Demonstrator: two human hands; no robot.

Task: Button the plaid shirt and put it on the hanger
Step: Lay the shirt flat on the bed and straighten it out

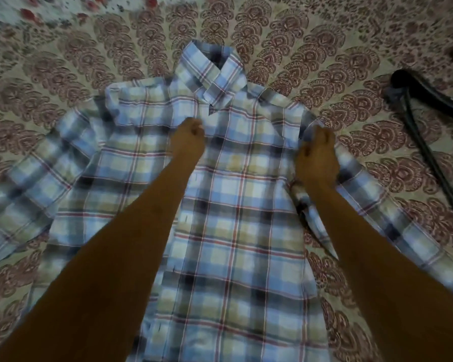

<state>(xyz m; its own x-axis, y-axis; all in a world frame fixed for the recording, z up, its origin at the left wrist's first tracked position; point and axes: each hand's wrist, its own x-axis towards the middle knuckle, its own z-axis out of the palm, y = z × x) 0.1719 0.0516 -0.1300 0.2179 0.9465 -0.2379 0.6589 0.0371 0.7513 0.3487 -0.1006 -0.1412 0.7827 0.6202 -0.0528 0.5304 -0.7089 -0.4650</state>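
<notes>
Head view: plaid shirt [246, 218] lies flat, front up, on the patterned bedsheet [63, 61], collar [212, 69] farthest from the person, hem nearest
Long axis: runs straight away from the person; the buttonholes [185, 218] line up along the left forearm
Left hand [191, 134]: fingers curled on the front edge just below the collar; blur hides whether they pinch cloth
Right hand [317, 155]: clamped on a fold at the shirt's shoulder seam
Hanger [403, 78]: black, on the bedsheet well apart to the right, nearer the right hand
Step, judged: front seemingly unfastened; buttoning would begin at the left hand
</notes>
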